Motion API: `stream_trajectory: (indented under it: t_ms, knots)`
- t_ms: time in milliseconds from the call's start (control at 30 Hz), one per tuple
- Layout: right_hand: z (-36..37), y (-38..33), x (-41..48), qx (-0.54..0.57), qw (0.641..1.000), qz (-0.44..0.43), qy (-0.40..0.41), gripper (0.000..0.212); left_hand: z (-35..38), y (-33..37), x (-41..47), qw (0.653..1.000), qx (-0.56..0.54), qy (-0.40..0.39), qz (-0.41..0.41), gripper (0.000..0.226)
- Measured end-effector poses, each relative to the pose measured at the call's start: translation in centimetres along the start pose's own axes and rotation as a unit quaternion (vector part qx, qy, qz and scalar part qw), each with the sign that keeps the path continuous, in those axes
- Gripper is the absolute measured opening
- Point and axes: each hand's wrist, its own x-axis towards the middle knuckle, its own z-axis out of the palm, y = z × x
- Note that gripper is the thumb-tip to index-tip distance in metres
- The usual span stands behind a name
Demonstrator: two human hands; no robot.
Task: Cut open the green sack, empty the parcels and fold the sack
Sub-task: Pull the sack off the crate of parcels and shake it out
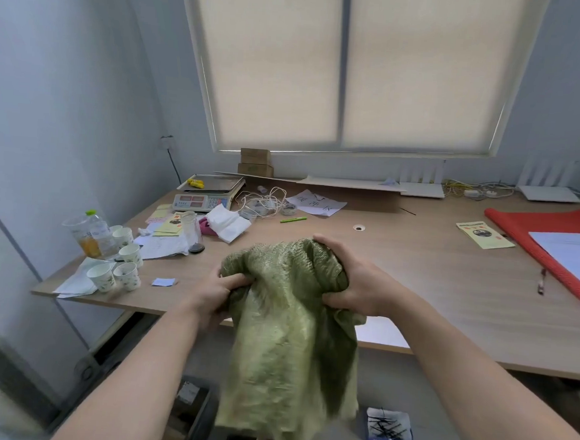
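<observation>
The green woven sack [287, 336] hangs limp in front of the table's near edge, bunched at its top and drooping down toward the floor. My left hand [216, 293] grips the bunched top at its left side. My right hand [353, 279] clutches the top at its right side, slightly higher and farther forward. The sack looks slack and flat. No parcels show inside it from here.
A wooden table [415, 273] stretches ahead, with paper cups [120, 269], a bottle [92, 230], a scale [208, 193] and papers at left, a green pen [293, 219], and a red cloth [554, 245] at right. Dark crates [196, 409] and a small blue box of black ties [389, 427] lie on the floor.
</observation>
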Motion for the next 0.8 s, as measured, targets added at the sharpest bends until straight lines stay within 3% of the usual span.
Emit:
stream_trajectory:
  t_ms: [133, 200, 233, 400, 533, 600, 633, 800]
  knots:
    - [1.1, 0.7, 0.0, -0.004, 0.994, 0.042, 0.102, 0.076, -1.7, -0.6, -0.3, 0.995, -0.091, -0.035, 0.020, 0.108]
    - [2.2, 1.1, 0.0, 0.007, 0.990, 0.053, 0.129, 0.071, -1.8, -1.1, -0.7, 0.993, -0.052, -0.098, 0.033, 0.142]
    - [2.7, 1.2, -0.1, 0.009, 0.989, 0.058, 0.139, 0.069, -1.6, -1.3, -1.0, 0.992, -0.011, -0.120, 0.047, 0.146]
    - [5.6, 2.3, -0.9, 0.139, 0.965, 0.134, 0.180, 0.067, -1.7, -2.6, -1.3, 0.942, 0.290, -0.070, 0.154, 0.124]
    - [7.3, 2.5, -1.8, 0.348, 0.897, 0.165, 0.217, 0.068, -1.7, -3.2, -1.6, 0.903, 0.373, -0.004, 0.211, 0.097]
    - [7.7, 2.3, -2.7, 0.455, 0.850, 0.169, 0.206, 0.082, -1.4, -3.4, -1.9, 0.893, 0.390, 0.031, 0.221, 0.090]
    - [7.7, 2.0, -3.2, 0.474, 0.845, 0.163, 0.185, 0.090, -1.2, -3.6, -2.0, 0.892, 0.390, 0.042, 0.223, 0.088]
    - [7.9, 0.9, -5.6, 0.319, 0.938, 0.110, 0.084, 0.108, -0.4, -5.4, -2.2, 0.899, 0.379, 0.038, 0.215, 0.080]
